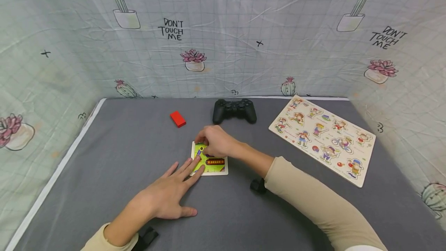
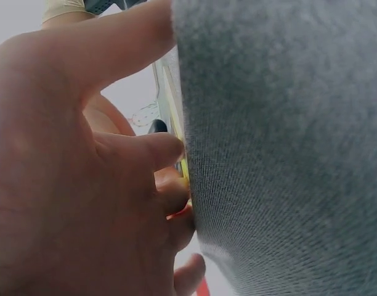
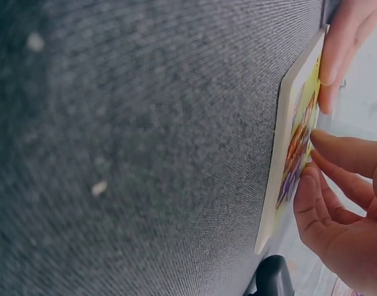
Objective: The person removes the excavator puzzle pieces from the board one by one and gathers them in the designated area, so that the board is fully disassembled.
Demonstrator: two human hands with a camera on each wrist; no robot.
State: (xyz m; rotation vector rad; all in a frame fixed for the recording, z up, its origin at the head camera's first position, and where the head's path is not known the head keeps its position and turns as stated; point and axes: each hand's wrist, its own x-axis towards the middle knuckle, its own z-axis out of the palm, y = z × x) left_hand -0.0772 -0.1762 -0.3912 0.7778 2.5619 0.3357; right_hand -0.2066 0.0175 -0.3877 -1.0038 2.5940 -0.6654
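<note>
Head: ctrlr (image 1: 234,110) beyond R hand (image 1: 217,142)

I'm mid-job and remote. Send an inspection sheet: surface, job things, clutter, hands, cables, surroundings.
Surface: gray cloth; pale specks in the right wrist view.
Job things: small board, yellow-green with a pale border, on the cloth, partly covered by hands.
Clutter: red block, black controller, picture board; all apart from the small board.
Left hand: fingers extended, fingertips at the small board.
Right hand: fingers bent at the small board; whether they grip anything is unclear.
Cables: nothing seen.
Surroundings: plant-print drape behind and at both sides.
</note>
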